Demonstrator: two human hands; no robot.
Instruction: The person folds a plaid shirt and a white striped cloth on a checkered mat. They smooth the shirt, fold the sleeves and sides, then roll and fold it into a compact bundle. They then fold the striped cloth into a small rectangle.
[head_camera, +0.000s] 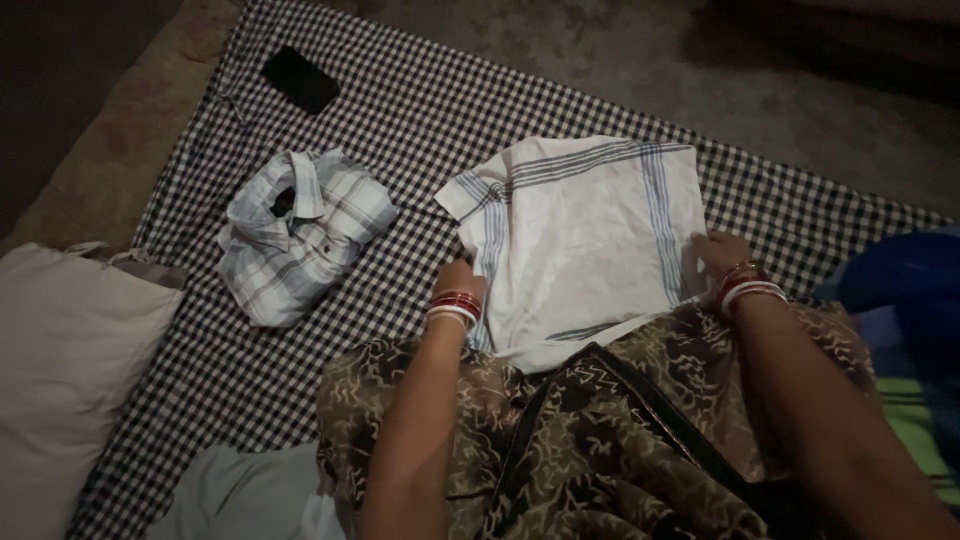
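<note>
Head view: your left hand (458, 280) and right hand (718, 256) each grip an edge of the white cloth (585, 235), soft, blue-striped, folded square at frame centre on the checked sheet (420, 110). A folded plaid shirt (300, 232) lies left of it.

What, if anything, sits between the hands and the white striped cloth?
Nothing visible. The left hand and right hand each already touch an edge of the white striped cloth; the folded plaid shirt lies apart, off to the left.

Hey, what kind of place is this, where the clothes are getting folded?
Probably a home bedroom: a checked sheet spread on a bed or mattress, a pillow at its edge, and a folded plaid shirt beside the white cloth.
</note>
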